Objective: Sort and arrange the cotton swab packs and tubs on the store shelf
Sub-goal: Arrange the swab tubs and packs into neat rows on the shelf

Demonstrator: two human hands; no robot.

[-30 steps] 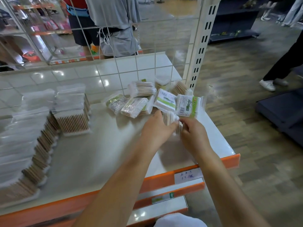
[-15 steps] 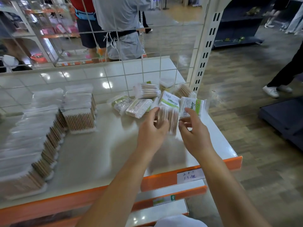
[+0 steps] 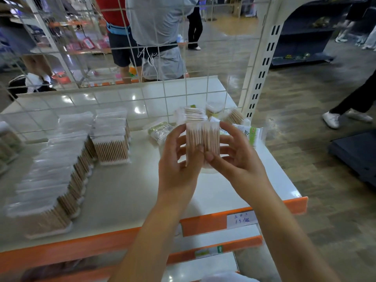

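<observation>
Hands meet above the middle of the shelf point(image 3: 126, 192): the left hand point(image 3: 179, 159) and right hand point(image 3: 236, 159) both curl their fingers round one clear pack of wooden swabs point(image 3: 203, 139), held upright off the shelf; its lower end is hidden behind the fingers. Loose packs point(image 3: 160, 131) lie heaped at the far right corner, partly hidden by the hands, beside a small tub point(image 3: 213, 108). Stacked packs point(image 3: 110, 137) line the left side, blurred and cut off at the left edge.
</observation>
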